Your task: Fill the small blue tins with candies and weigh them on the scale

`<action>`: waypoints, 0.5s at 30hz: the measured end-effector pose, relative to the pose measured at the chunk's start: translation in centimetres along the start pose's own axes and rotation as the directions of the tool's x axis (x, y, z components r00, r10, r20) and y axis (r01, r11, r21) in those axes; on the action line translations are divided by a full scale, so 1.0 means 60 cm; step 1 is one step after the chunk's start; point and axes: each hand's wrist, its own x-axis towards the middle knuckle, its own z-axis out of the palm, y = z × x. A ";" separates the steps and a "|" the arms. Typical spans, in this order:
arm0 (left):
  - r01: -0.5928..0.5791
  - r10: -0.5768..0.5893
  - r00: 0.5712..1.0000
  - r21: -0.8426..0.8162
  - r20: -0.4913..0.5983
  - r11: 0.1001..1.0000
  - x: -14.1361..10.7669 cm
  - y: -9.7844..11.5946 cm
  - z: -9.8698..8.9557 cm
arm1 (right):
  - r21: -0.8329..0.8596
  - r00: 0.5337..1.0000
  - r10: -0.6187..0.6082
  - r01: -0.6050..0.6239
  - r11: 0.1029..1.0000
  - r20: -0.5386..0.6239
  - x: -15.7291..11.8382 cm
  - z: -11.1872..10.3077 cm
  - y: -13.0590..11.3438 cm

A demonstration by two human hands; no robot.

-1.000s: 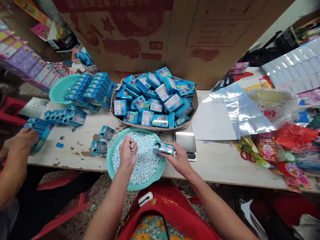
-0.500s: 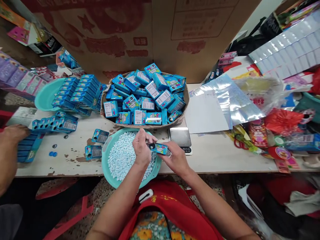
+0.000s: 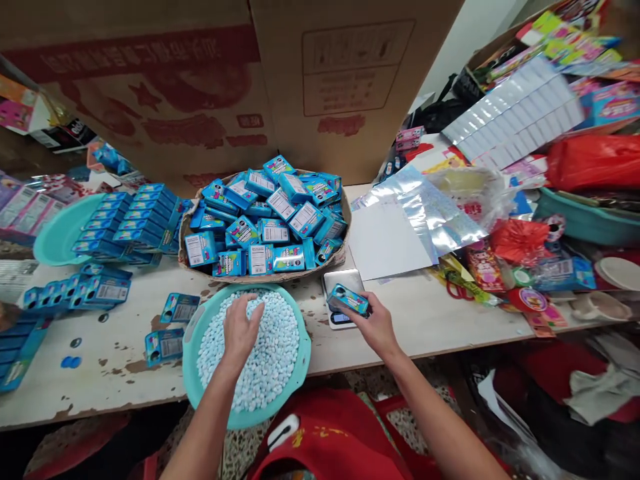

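My left hand [image 3: 240, 333] is over a turquoise basin [image 3: 304, 353] full of small pale blue candies [image 3: 275, 350]. Its thumb and fingers are apart, with the fingertips at or just above the candies; no held piece shows. My right hand [image 3: 379, 328] grips a small blue candy box [image 3: 351, 299] by its right end. That box is over the metal plate of a small digital scale [image 3: 344, 278]; whether it touches the plate I cannot tell. To the basin's left lie two similar blue boxes, the upper box [image 3: 180, 308] and the lower box [image 3: 164, 346].
Behind the basin stands a cardboard tray [image 3: 265, 275] heaped with blue boxes. Stacked boxes [image 3: 140, 217] and another turquoise basin [image 3: 53, 233] are at left. Round blue caps [image 3: 71, 362] lie nearby. White sheet [image 3: 387, 240], clear film and red scissors [image 3: 457, 290] are at right.
My right hand has carried the blue box from above the basin to the scale. My left hand has let go of that box and opened over the candies. The view has shifted right.
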 end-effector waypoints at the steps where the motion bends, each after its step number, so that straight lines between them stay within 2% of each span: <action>1: -0.030 0.030 1.000 0.020 -0.001 0.999 0.017 0.007 0.008 | 0.000 0.999 0.021 -0.021 1.000 -0.033 0.012 -0.002 0.021; 3: -0.102 0.102 0.995 -0.013 0.019 0.995 0.066 0.039 0.036 | 0.012 0.997 0.030 -0.029 0.999 -0.075 0.036 0.001 0.056; 5: -0.208 0.208 0.978 0.001 0.027 0.978 0.126 0.082 0.077 | 0.031 0.995 0.023 -0.020 0.999 -0.095 0.053 0.010 0.078; 9: -0.379 0.377 0.924 0.255 0.057 0.890 0.238 0.153 0.164 | 0.036 0.990 -0.051 0.056 0.998 -0.129 0.053 0.015 0.092; 12: -0.377 0.372 0.923 0.420 0.098 0.826 0.280 0.182 0.208 | 0.030 0.973 -0.055 0.063 0.998 -0.222 0.028 -0.009 0.100; 15: -0.357 0.348 0.929 0.542 0.123 0.761 0.288 0.201 0.228 | 0.074 0.958 0.026 -0.006 0.997 -0.287 -0.002 -0.046 0.117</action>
